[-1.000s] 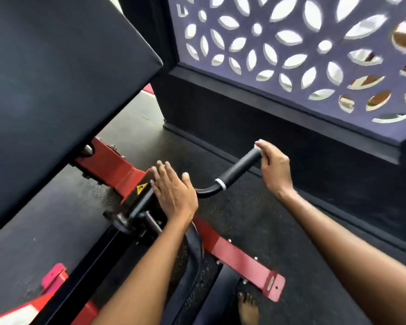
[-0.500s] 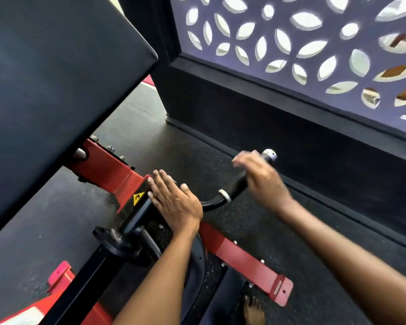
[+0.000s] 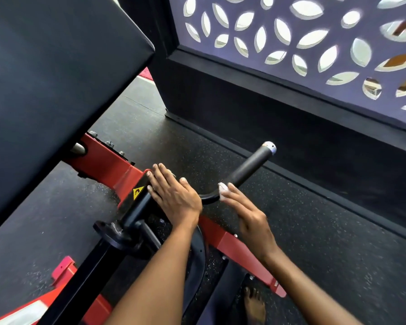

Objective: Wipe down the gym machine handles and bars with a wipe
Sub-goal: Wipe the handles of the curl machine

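The black handle (image 3: 247,165) with a silver end cap sticks up to the right from the red and black machine frame (image 3: 108,165). My right hand (image 3: 249,216) reaches the handle's lower bend with fairly straight fingers. A small white piece (image 3: 223,189) shows at its fingertips; I cannot tell whether it is a wipe or the handle's white ring. My left hand (image 3: 174,195) lies flat on the black bar beside a yellow warning sticker (image 3: 137,191).
A large black pad (image 3: 45,90) looms at the upper left. A black wall base under a patterned purple screen (image 3: 314,38) runs along the right. Dark speckled rubber floor (image 3: 326,242) surrounds the machine. A bare foot (image 3: 254,306) stands at the bottom.
My right hand slid down the handle from its silver end to the bend near the base, baring the grip. The left hand stayed flat on the bar.
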A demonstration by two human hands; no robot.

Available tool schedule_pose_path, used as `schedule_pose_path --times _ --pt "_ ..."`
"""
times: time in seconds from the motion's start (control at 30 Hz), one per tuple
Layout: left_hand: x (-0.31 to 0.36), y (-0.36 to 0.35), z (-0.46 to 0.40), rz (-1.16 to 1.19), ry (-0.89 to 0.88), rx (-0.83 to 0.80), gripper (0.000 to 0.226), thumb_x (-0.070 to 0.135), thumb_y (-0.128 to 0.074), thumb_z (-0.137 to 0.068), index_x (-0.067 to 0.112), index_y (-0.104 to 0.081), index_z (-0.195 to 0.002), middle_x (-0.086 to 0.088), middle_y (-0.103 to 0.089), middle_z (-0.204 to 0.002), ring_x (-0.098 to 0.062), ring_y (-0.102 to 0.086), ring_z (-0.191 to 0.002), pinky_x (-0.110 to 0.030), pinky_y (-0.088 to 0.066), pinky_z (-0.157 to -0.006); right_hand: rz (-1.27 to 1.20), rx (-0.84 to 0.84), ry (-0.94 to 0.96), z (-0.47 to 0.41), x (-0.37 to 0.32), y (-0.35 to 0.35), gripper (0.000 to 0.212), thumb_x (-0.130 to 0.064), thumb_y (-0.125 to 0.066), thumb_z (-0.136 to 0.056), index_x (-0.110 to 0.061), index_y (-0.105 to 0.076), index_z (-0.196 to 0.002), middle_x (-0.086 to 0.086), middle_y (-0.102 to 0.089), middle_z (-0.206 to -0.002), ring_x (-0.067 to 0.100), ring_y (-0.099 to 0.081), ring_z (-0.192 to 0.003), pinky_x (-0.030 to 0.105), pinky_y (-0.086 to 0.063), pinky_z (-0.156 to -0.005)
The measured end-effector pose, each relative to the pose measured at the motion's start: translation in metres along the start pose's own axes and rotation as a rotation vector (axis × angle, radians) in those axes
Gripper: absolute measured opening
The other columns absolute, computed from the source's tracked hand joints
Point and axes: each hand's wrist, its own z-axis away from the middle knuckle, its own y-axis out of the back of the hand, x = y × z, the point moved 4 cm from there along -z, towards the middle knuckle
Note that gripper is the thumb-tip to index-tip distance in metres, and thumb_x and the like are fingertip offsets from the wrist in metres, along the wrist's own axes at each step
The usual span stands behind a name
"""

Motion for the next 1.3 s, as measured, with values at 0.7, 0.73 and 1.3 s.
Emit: schedule_pose_path --times 0.7,0.73,1.3 --pt "0.0 0.001 -0.001 -0.005 0.007 0.0 0.062 0.019 -0.043 -0.097 0.003 -0.019 -0.152 -0.013 -0.018 -0.16 -0.029 -0.007 -0.149 -0.045 -0.003 -0.119 -1.463 0.691 -1.209 -0.105 0.063 0.051 0.08 -0.063 -0.021 -0.094 0.005 -0.036 -0.133 0.031 -0.056 -0.12 0.036 -0.058 -0.109 0.047 -0.046 -0.088" --pt "0.0 0.001 -0.001 -0.004 0.007 0.002 0.062 0.019 -0.043 -0.097 0.003 -0.02 -0.152 -0.013 -0.019 -0.16 -0.03 -0.008 -0.149 -0.046 -0.003 -0.119 -1.405 0.726 -1.191 -0.111 0.07 0.056 0.079 -0.062 -0.022 -0.094 0.005 -0.038 -0.133 0.029 -0.06 -0.111 0.034 -0.062 -0.096 0.042 -0.049 -0.08" --pt "0.0 0.0 -0.001 -0.037 0.003 -0.01 0.063 0.022 -0.04 -0.098 0.004 -0.015 -0.153 -0.012 -0.015 -0.161 -0.027 -0.003 -0.15 -0.044 -0.001 -0.119 0.113 0.242 -0.23 -0.085 0.067 0.061 0.034 -0.003 -0.042 -0.097 -0.007 -0.055 -0.127 0.008 -0.05 -0.138 0.017 -0.03 -0.139 0.036 -0.018 -0.118"
